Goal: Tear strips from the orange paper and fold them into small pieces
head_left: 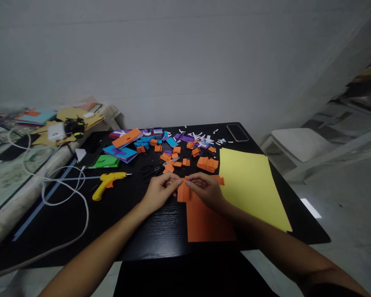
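A: In the head view, what is being handled?

B: A small folded piece of orange paper (182, 194) is held between the two hands, at the upper left corner of a flat rectangular orange paper sheet (210, 227). Whether the black wood-grained table (160, 241) is touched by it cannot be told.

A: How are the hands set?

B: The upper part of the piece is pinched on one side by the thumb and fingers of the left hand (161, 189), and on the other by those of the right hand (207, 189). Some fingertips are hidden behind the paper.

A: What is seen around them?

B: Beyond the right hand, a stack of folded orange paper strips (207, 164) is seen. To its right, large yellow paper sheets (250, 185) are laid flat. Beyond the left hand, black-handled scissors (148, 171) are partly covered by orange pieces. Farther left, a yellow glue gun (108, 184) with an orange trigger is laid on its side.
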The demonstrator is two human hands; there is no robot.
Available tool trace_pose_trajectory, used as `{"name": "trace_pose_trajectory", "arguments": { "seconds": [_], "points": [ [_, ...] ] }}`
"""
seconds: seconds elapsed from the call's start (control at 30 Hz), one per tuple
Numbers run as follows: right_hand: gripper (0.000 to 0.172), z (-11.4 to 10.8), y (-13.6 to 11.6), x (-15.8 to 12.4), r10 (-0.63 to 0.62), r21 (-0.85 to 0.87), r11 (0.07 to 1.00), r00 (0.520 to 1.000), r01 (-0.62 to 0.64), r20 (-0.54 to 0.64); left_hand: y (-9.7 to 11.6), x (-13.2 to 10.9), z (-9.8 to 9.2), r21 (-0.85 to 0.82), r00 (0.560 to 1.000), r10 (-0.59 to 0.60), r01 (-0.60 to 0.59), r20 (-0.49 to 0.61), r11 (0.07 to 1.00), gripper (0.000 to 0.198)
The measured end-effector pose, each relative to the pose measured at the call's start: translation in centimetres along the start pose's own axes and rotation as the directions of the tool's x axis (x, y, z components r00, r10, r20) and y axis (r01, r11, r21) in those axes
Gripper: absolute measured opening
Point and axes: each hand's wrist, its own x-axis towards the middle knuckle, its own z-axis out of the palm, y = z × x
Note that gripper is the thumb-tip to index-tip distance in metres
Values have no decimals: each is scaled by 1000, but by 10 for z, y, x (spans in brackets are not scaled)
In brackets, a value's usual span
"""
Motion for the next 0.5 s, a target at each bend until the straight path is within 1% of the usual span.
{"name": "trace_pose_trajectory", "arguments": {
  "seconds": [0.1, 0.27, 0.5],
  "points": [
    [22, 1, 3, 1, 11, 3, 1000, 1000, -11, -16, -1, -1, 0, 61, 999, 42, -42, -3, 997, 27],
    [17, 0, 1, 1, -2, -36, 999, 1000, 2, -18, 0, -3, -1, 122, 996, 92, -90, -8, 988, 24],
    [15, 0, 1, 1, 0, -78, 997, 1000, -3, -30, -2, -3, -1, 195, 990, 142, -137, -8, 971, 23]
  ]
}}
